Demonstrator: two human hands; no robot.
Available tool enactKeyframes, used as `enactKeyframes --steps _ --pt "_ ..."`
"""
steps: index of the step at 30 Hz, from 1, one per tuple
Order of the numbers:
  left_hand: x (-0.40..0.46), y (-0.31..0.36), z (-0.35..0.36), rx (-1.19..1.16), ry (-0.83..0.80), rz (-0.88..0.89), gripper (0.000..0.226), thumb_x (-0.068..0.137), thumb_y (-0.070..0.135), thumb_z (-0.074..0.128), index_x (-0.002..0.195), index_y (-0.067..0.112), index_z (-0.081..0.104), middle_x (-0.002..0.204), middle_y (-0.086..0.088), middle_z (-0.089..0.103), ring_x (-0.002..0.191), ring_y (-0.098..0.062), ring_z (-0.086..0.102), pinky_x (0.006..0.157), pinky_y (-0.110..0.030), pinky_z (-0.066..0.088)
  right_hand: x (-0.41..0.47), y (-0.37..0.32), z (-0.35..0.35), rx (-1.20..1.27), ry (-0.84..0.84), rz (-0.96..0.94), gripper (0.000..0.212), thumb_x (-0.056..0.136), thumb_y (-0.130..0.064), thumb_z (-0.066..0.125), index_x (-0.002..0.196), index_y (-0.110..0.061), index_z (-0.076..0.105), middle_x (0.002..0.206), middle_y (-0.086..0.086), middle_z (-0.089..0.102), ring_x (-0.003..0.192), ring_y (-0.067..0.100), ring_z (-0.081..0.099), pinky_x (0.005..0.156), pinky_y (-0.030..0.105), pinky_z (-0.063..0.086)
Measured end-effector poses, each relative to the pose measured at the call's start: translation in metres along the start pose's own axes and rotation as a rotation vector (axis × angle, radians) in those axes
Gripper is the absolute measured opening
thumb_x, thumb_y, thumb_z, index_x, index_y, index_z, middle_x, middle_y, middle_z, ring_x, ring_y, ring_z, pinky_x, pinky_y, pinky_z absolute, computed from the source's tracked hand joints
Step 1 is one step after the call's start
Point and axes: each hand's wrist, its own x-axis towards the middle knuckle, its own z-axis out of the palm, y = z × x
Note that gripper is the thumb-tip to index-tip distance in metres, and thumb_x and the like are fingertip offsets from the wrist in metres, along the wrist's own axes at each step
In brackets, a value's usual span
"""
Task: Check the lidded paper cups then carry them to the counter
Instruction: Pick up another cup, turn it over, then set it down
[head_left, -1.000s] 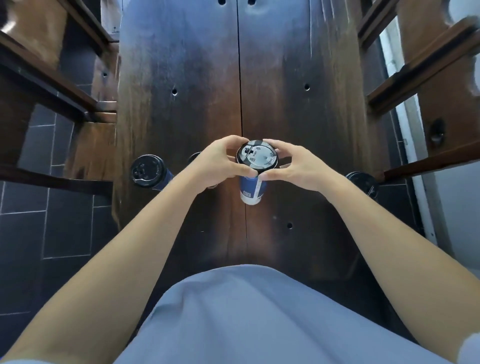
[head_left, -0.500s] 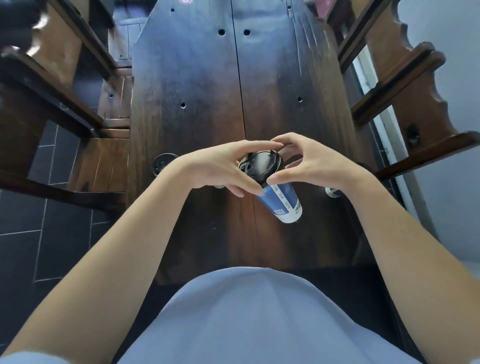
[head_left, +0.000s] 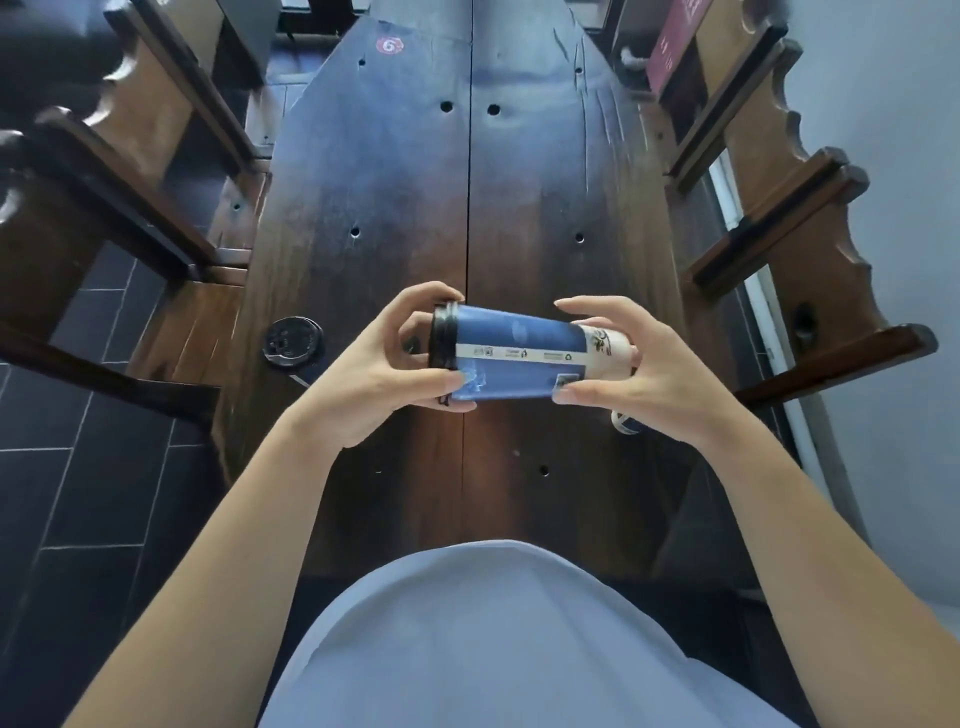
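Blue lidded paper cup (head_left: 522, 358) held sideways above the tabletop (head_left: 519, 208), left hand (head_left: 387, 371) gripping its black lid (head_left: 443, 338) end, right hand (head_left: 636, 371) its base. Likely leak if lid pops loose.

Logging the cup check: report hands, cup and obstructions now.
Left hand grips lid end, right hand grips base end. Blue cup held sideways above table, black lid on. Second lidded cup stands left; nothing blocking.
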Motion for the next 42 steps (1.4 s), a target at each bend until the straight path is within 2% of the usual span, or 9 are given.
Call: enactKeyframes --steps 4,11,16,19,23,27,32,37,42 --pt "-0.011 -0.010 0.013 -0.135 0.057 0.021 0.071 0.078 0.018 0.093 0.138 0.030 0.056 0.134 -0.005 0.061 0.125 -0.039 0.064 0.085 -0.063 0.062 -0.015 0.012 -0.021 0.114 -0.008 -0.029 0.068 0.077 -0.032 0.083 0.140 -0.030 0.056 0.133 -0.010 0.064 0.134 0.017 0.053 0.094 0.032 0.060" --pt "-0.021 -0.004 0.018 -0.093 0.048 0.009 0.077 0.080 0.020 0.094 0.143 0.031 0.053 0.136 -0.002 0.061 0.130 -0.041 0.062 0.090 -0.071 0.057 -0.019 0.018 -0.026 0.221 -0.031 -0.054 0.067 0.078 -0.022 0.086 0.139 -0.026 0.060 0.129 -0.005 0.068 0.129 0.025 0.060 0.092 0.043 0.062" --pt "-0.027 0.008 0.023 0.074 0.090 0.083 0.092 0.077 0.011 0.087 0.155 0.039 0.048 0.156 0.004 0.053 0.138 -0.024 0.058 0.102 -0.039 0.058 -0.020 0.015 -0.027 0.252 -0.028 -0.063 0.068 0.077 -0.026 0.085 0.140 -0.029 0.059 0.128 -0.008 0.068 0.132 0.024 0.058 0.090 0.037 0.062" --pt "-0.027 0.013 0.026 0.153 0.073 0.116 0.092 0.074 0.007 0.089 0.154 0.034 0.052 0.152 0.007 0.057 0.135 -0.019 0.059 0.098 -0.031 0.058 -0.019 0.011 -0.029 0.266 -0.055 -0.042 0.069 0.078 -0.029 0.084 0.141 -0.033 0.056 0.126 -0.013 0.068 0.130 0.018 0.060 0.089 0.033 0.062" --pt "-0.024 0.017 0.026 0.166 0.142 0.129 0.083 0.071 0.014 0.091 0.145 0.034 0.059 0.142 0.004 0.063 0.124 -0.022 0.066 0.104 -0.051 0.058 -0.018 0.004 -0.026 0.205 -0.035 -0.023 0.081 0.076 -0.031 0.084 0.147 -0.043 0.047 0.136 -0.014 0.061 0.136 0.016 0.053 0.098 0.033 0.059" --pt "-0.020 0.019 0.019 0.127 0.128 0.092 0.083 0.072 0.022 0.091 0.146 0.035 0.058 0.134 0.003 0.066 0.119 -0.029 0.068 0.093 -0.069 0.058 -0.019 -0.002 -0.021 0.177 0.042 -0.063 0.073 0.079 -0.027 0.081 0.142 -0.044 0.049 0.136 -0.014 0.058 0.139 0.012 0.047 0.096 0.032 0.059" --pt "-0.017 0.024 0.009 0.155 0.084 0.154 0.087 0.073 0.022 0.094 0.150 0.035 0.057 0.149 0.002 0.060 0.132 -0.027 0.062 0.107 -0.065 0.050 -0.021 -0.007 -0.019 0.205 0.059 -0.090 0.069 0.080 -0.026 0.083 0.141 -0.037 0.052 0.133 -0.009 0.062 0.134 0.018 0.053 0.091 0.034 0.061" --pt "-0.015 0.026 0.010 0.144 0.071 0.178 0.070 0.074 0.024 0.096 0.137 0.026 0.064 0.147 -0.009 0.059 0.124 -0.024 0.063 0.091 -0.053 0.059 -0.024 -0.011 -0.018 0.194 0.076 -0.090 0.071 0.077 -0.029 0.084 0.139 -0.039 0.052 0.129 -0.013 0.064 0.133 0.016 0.055 0.095 0.029 0.059" --pt "-0.015 0.021 0.008 0.088 0.090 0.137 0.069 0.075 0.021 0.090 0.139 0.029 0.064 0.137 -0.004 0.064 0.119 -0.028 0.066 0.082 -0.060 0.064 -0.025 -0.014 -0.015 0.107 0.128 -0.108 0.072 0.080 -0.013 0.085 0.135 -0.045 0.052 0.135 -0.016 0.054 0.138 0.011 0.046 0.097 0.020 0.054"
